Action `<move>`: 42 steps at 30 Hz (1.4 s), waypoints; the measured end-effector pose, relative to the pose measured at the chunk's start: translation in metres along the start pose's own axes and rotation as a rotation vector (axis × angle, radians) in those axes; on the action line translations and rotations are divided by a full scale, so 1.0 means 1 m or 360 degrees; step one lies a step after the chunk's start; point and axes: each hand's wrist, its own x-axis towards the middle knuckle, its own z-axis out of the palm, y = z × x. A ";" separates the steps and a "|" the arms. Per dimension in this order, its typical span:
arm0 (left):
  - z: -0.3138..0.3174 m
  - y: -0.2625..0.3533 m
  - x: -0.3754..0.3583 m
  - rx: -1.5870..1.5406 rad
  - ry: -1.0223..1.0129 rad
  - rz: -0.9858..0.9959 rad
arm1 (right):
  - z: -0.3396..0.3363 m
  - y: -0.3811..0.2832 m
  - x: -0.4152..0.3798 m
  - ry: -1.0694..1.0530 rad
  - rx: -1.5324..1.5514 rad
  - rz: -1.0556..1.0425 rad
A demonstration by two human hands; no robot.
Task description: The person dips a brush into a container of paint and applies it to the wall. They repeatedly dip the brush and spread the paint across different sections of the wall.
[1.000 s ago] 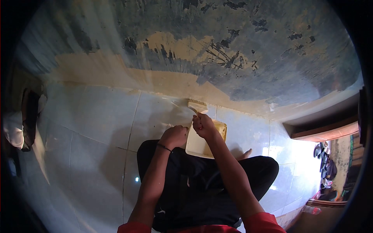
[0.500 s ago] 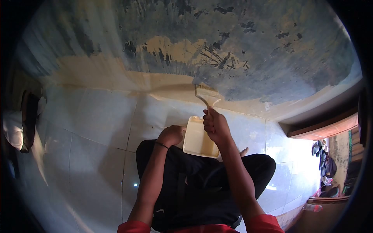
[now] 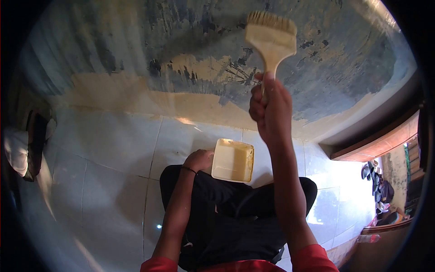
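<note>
The right hand (image 3: 274,109) grasps a wide, flat paintbrush (image 3: 271,43) by its handle, the fingers (image 3: 256,109) curled around the lower part and the thumb (image 3: 269,82) laid along it toward the head. The brush's broad head lies beyond the fingertips, clear of the grip, with the bristles (image 3: 271,21) pointing up and away from the person, in front of the blue-grey part of the painted wall (image 3: 326,86). A dark shadow lies on that wall to the left of the brush; whether the bristle tips touch the surface cannot be told. Cream patches and black scuffs mark the wall, and a cream band runs along its foot above the pale floor tiles (image 3: 113,145). The left hand (image 3: 199,160), with a black band (image 3: 188,170) at its wrist, is bent into a loose fist right beside the left edge of a square cream paint tub (image 3: 247,158); its fingertips are hidden, so whether they grip the rim cannot be told. Cream paint (image 3: 229,165) shows inside the tub, which sits just in front of the person's folded legs in black trousers (image 3: 240,231), below and well apart from the brush.
</note>
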 end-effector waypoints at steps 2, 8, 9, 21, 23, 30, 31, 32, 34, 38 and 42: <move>0.008 -0.009 0.005 -0.0008 0.0039 0.0051 | 0.006 -0.010 0.013 -0.0014 0.0018 -0.0014; 0.004 -0.006 0.003 -0.0022 0.0027 0.0084 | -0.006 0.027 0.026 -0.0037 0.0138 0.0104; 0.003 -0.005 0.002 -0.0029 0.0024 0.0072 | -0.010 0.038 0.022 -0.0031 0.0145 0.0161; -0.007 0.002 -0.002 0.0027 -0.0039 -0.0121 | -0.063 0.186 -0.021 0.0224 0.0207 0.0718; -0.009 0.003 -0.005 0.0097 -0.0063 -0.0118 | -0.067 0.202 -0.023 0.0285 0.0209 0.0801; -0.015 0.006 -0.006 0.0157 -0.0068 -0.0208 | -0.071 0.231 -0.030 0.0399 0.0311 0.1124; -0.017 0.008 -0.007 0.0116 -0.0059 -0.0248 | -0.072 0.236 -0.029 0.0395 0.0323 0.1234; -0.018 0.008 -0.008 0.0077 -0.0051 -0.0288 | -0.074 0.241 -0.028 0.0390 0.0337 0.1344; -0.019 0.006 -0.005 0.0098 -0.0080 -0.0298 | -0.076 0.250 -0.026 0.0379 0.0350 0.1358; -0.019 0.005 -0.001 0.0131 -0.0138 -0.0282 | -0.086 0.275 -0.005 0.0347 0.0736 0.1498; -0.025 0.009 0.000 0.0175 -0.0165 -0.0270 | -0.084 0.277 0.013 0.0395 0.0991 0.1617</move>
